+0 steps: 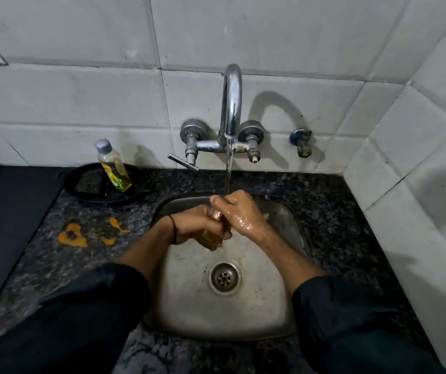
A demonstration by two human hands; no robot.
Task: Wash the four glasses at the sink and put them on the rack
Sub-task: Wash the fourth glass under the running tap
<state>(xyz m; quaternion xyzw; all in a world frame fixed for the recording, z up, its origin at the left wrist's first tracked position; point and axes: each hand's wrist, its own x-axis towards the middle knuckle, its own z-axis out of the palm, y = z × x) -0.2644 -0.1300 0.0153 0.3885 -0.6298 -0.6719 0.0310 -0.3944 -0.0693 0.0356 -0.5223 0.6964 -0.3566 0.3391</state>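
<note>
Head view: I see my left hand (pixel 190 225) and wet right hand (pixel 240 214) both curled around one amber translucent glass (pixel 211 241), held over the round-cornered steel sink (pixel 186 309) beneath water running from the curved chrome tap (pixel 232 103).

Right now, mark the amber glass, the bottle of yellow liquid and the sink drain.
Amber drinking glass (pixel 212 240): head view, on its exposed lower end.
Clear grey-capped plastic bottle of yellow liquid (pixel 112 168): head view, mid body.
Round metal sink drain (pixel 224 277): head view, strainer centre.
</note>
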